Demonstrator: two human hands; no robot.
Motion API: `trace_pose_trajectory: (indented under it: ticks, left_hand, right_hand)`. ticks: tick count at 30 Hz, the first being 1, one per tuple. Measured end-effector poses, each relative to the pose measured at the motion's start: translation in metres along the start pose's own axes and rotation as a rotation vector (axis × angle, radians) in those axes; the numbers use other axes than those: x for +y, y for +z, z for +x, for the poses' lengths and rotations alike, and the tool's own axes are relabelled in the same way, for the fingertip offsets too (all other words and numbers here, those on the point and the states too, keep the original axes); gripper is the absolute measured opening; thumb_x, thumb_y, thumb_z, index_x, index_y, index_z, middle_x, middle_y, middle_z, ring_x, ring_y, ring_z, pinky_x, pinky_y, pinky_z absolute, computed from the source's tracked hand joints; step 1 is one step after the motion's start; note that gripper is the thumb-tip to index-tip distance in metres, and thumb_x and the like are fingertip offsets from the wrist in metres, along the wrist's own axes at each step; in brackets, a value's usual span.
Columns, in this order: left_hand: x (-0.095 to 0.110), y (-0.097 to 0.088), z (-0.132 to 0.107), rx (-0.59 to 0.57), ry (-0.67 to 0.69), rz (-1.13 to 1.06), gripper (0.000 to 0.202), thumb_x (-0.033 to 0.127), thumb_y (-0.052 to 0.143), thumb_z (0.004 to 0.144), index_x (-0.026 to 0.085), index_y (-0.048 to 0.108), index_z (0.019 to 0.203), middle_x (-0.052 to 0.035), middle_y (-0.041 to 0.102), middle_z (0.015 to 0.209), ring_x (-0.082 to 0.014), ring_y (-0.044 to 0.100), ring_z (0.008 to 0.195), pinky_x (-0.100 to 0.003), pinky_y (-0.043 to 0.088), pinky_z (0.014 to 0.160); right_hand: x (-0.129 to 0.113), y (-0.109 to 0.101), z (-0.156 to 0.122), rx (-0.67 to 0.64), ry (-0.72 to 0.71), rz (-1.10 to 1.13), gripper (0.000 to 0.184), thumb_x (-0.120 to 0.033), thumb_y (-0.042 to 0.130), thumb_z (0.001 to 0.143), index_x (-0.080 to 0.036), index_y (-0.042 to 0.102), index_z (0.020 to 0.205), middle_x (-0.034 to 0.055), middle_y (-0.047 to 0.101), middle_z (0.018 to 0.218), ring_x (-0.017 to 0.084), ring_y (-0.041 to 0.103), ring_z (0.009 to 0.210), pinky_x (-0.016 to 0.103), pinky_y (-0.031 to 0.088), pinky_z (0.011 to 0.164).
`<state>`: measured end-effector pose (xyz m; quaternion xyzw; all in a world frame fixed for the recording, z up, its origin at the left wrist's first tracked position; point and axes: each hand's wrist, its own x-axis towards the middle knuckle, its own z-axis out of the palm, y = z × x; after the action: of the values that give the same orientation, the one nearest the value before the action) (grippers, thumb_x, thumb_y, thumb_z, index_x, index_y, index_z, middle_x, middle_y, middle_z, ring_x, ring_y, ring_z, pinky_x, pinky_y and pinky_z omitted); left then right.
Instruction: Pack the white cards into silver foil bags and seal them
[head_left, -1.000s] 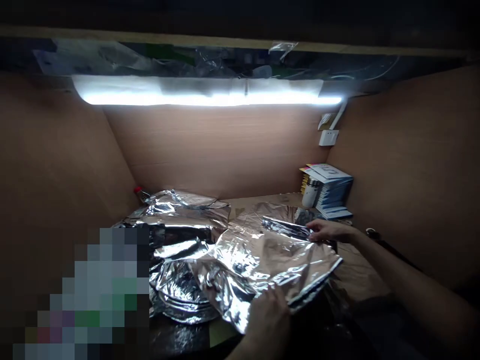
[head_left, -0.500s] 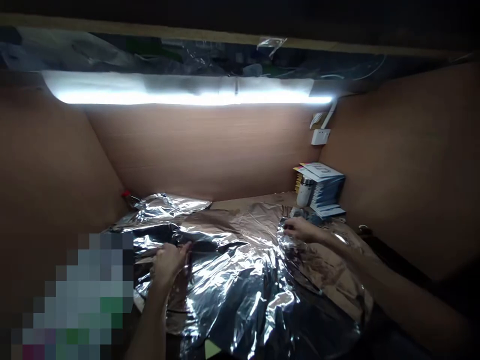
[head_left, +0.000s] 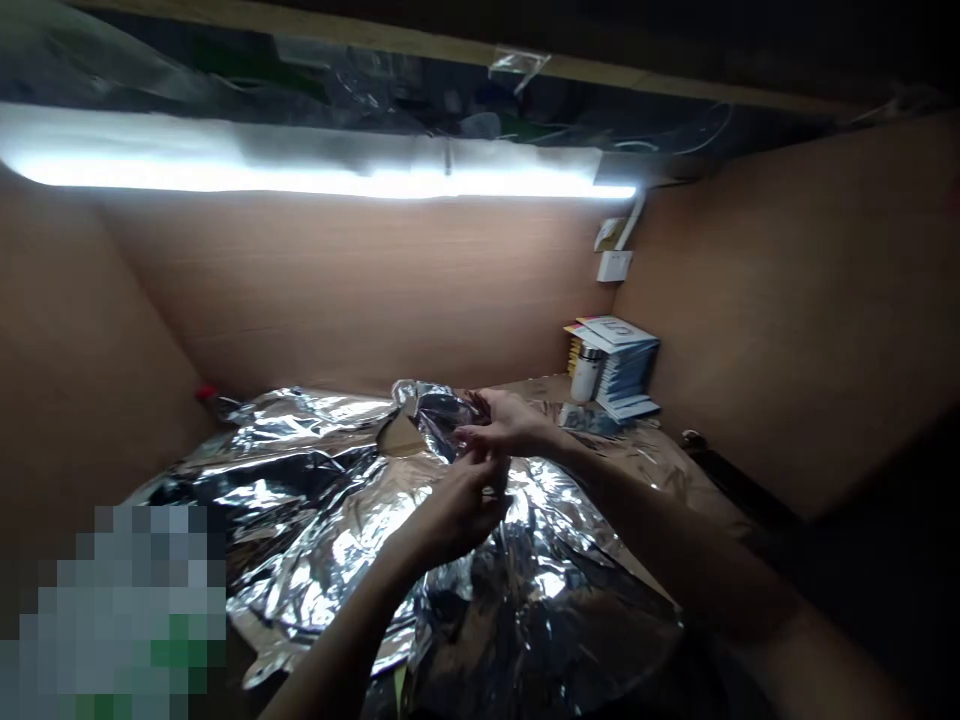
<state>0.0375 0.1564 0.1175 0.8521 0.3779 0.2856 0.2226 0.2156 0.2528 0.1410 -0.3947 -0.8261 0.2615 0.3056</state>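
A large, crinkled silver foil sheet (head_left: 360,540) is spread over the table and drapes over its front edge. My right hand (head_left: 514,425) is closed on a bunched, raised part of this sheet near the middle of the table. Just below and touching it, my left hand (head_left: 465,505) has its fingers curled in at the same gathered foil; its fingertips are partly hidden. Left of the bunch, a patch of brown table surface (head_left: 401,437) shows through a gap in the foil.
A white flask (head_left: 586,374) stands by a stack of booklets (head_left: 628,368) in the back right corner. A red-capped bottle (head_left: 206,394) sits at the back left. Wooden panels enclose the table, with a lit tube lamp (head_left: 337,182) above. A blurred-out area covers the lower left.
My hands were wide apart on the foil and have come together at the middle. The foil is now bunched up between them. The view has shifted slightly to the right.
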Motion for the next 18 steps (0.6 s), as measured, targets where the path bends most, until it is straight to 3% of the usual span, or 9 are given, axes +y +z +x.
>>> trace_pose_trajectory:
  ticks: [2, 5, 7, 9, 13, 15, 18]
  left_hand:
    - [0.023, 0.013, 0.011, -0.097, 0.117, 0.005, 0.018, 0.037, 0.06, 0.098, 0.023, 0.069, 0.105, -0.0112, 0.059, 0.146, -0.0265, 0.058, 0.128, -0.039, 0.053, 0.102]
    - [0.02, 0.033, 0.013, -0.128, 0.086, 0.085, 0.04, 0.047, 0.05, 0.104, 0.027, 0.063, 0.136, -0.0077, 0.046, 0.163, -0.0311, 0.04, 0.15, -0.053, 0.04, 0.12]
    - [0.005, 0.055, 0.007, -0.192, -0.002, 0.184, 0.055, 0.052, 0.046, 0.104, 0.03, 0.048, 0.154, -0.0066, 0.038, 0.169, -0.0356, 0.026, 0.158, -0.064, 0.027, 0.124]
    - [-0.009, 0.083, -0.003, -0.308, -0.053, 0.28, 0.069, 0.06, 0.052, 0.099, 0.033, 0.039, 0.161, -0.0067, 0.03, 0.171, -0.0416, 0.018, 0.159, -0.071, 0.019, 0.124]
    - [-0.028, 0.132, -0.029, -0.526, -0.057, 0.359, 0.095, 0.08, 0.059, 0.084, 0.033, 0.032, 0.162, -0.0091, 0.019, 0.172, -0.0498, 0.008, 0.157, -0.078, 0.009, 0.122]
    - [-0.036, 0.146, -0.037, -0.54, -0.033, 0.364, 0.097, 0.084, 0.053, 0.084, 0.033, 0.027, 0.163, -0.0103, 0.018, 0.172, -0.0508, 0.006, 0.157, -0.08, 0.005, 0.121]
    - [-0.048, 0.155, -0.042, -0.48, 0.028, 0.383, 0.092, 0.083, 0.048, 0.088, 0.037, 0.021, 0.163, -0.0092, 0.016, 0.173, -0.0509, 0.007, 0.157, -0.081, 0.005, 0.12]
  right_hand:
    - [0.011, -0.018, -0.033, 0.166, 0.056, -0.104, 0.031, -0.046, 0.069, 0.091, -0.016, 0.072, 0.086, 0.0028, 0.071, 0.078, 0.018, 0.061, 0.073, 0.025, 0.041, 0.066]
    - [0.053, -0.035, -0.097, 0.374, 0.379, -0.156, 0.043, -0.05, 0.052, 0.099, -0.016, 0.069, 0.081, 0.0049, 0.069, 0.073, 0.019, 0.062, 0.07, 0.027, 0.042, 0.062]
    - [0.085, -0.038, -0.141, 0.409, 0.588, -0.178, 0.045, -0.051, 0.047, 0.101, -0.016, 0.069, 0.083, 0.0066, 0.07, 0.074, 0.022, 0.065, 0.071, 0.028, 0.044, 0.061]
    - [0.111, -0.036, -0.177, 0.416, 0.714, -0.228, 0.04, -0.05, 0.053, 0.099, -0.017, 0.07, 0.085, 0.0085, 0.072, 0.076, 0.025, 0.068, 0.076, 0.029, 0.046, 0.063]
    - [0.133, -0.024, -0.218, 0.414, 0.905, -0.371, 0.03, -0.047, 0.068, 0.091, -0.018, 0.073, 0.1, 0.0173, 0.075, 0.094, 0.033, 0.072, 0.094, 0.037, 0.05, 0.077]
    - [0.134, -0.016, -0.225, 0.445, 0.917, -0.553, 0.038, -0.039, 0.067, 0.092, -0.016, 0.069, 0.122, 0.0237, 0.073, 0.115, 0.039, 0.068, 0.11, 0.044, 0.05, 0.088]
    - [0.138, -0.007, -0.221, 0.476, 0.685, -0.835, 0.062, -0.035, 0.058, 0.098, -0.017, 0.045, 0.156, 0.025, 0.051, 0.154, 0.041, 0.044, 0.144, 0.055, 0.038, 0.112]
